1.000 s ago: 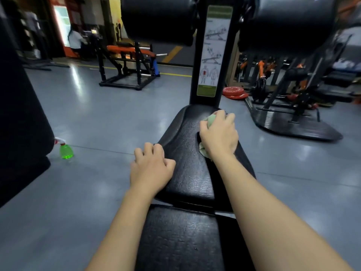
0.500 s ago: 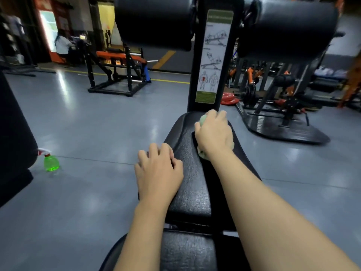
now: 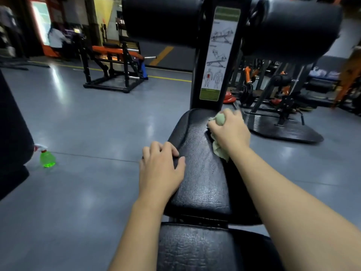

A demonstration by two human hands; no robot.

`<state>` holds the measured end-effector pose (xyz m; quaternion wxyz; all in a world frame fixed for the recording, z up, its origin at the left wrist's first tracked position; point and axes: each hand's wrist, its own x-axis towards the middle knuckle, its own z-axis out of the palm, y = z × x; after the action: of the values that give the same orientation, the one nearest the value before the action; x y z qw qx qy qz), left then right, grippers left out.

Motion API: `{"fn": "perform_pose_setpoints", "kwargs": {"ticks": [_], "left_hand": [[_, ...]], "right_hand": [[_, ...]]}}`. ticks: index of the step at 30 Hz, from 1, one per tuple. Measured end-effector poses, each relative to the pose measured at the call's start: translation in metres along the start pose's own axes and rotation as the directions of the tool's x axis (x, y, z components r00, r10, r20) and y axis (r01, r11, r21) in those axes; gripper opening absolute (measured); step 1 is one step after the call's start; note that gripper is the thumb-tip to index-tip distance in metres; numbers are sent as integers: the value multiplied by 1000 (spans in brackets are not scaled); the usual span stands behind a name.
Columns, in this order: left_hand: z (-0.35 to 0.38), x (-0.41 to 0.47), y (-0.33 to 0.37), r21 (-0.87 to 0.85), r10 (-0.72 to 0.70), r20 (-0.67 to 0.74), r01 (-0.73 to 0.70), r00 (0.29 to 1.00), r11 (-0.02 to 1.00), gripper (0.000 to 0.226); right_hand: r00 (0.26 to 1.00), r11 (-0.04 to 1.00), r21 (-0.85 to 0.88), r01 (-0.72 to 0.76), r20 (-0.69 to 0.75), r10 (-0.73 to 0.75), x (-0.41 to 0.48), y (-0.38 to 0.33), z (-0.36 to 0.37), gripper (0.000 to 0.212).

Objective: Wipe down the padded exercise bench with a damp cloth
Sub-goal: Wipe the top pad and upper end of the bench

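Dark padded block (image 3: 13,130): far left, cut off by the frame, standing on the grey floor (image 3: 93,118).

Spray bottle (image 3: 47,159): green, white-and-red trigger head, upright on the floor just beside the block and well apart from the bench.

Person (image 3: 55,39): far back left, light top, too blurred to tell more.

Orange-padded machine (image 3: 115,69): black frame, on the floor at the back, near a yellow line.

Left hand (image 3: 160,169): grips the left edge of the bench (image 3: 203,182). The fingers are close together and bent over the edge. The thumb lies flat on the top surface.

Bench: black cracked-grain padding in two sections with a metal bracket in the gap. It runs from the bottom edge of view away to the post, and the far section has a sheen.

Post (image 3: 196,85): black upright at the far end of the bench, bearing an instruction label (image 3: 218,55) with exercise diagrams. One black roller pad (image 3: 162,18) sits at its upper left, another (image 3: 293,26) at its upper right.

Cloth (image 3: 219,119): pale green, bunched, touching the padding at the bench's far right corner. A loose tail trails out under the wrist.

Right hand (image 3: 230,132): on top of the cloth, knuckles up, fingers pressed together and curled round the wad.

Red weight plates (image 3: 229,98): on the floor beyond the post.

Black machine base (image 3: 283,132): flat plate on the floor, right of the bench.
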<state>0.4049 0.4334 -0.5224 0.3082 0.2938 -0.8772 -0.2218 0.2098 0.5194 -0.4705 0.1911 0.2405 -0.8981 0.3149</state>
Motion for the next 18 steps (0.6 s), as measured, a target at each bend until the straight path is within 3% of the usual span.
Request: {"fn": "perform_pose_setpoints", "kwargs": {"ticks": [2,6,10,14,18], "left_hand": [[0,-2,0,22,3,-1,-3,1000,1000,20],[0,-4,2,43,10,-3,-10,1000,999,23],[0,0,-4,17,-3,23,2,1000,1000,23],[-1,3,-6,-36,-15,53,17,998,999,22],[-2,5,-6,-57,-26,64,30,998,998,23]], "right_hand": [[994,994,-24,-110,-21,110,5,20,-10,36],[982,979,-82,-187,-48,184,8,1,1,45],[998,993,-108,41,60,-35,2,-56,30,43],[923,914,-173,367,189,-335,-5,-84,50,37],[914,930,-13,368,191,-359,-8,-65,38,33]]}}
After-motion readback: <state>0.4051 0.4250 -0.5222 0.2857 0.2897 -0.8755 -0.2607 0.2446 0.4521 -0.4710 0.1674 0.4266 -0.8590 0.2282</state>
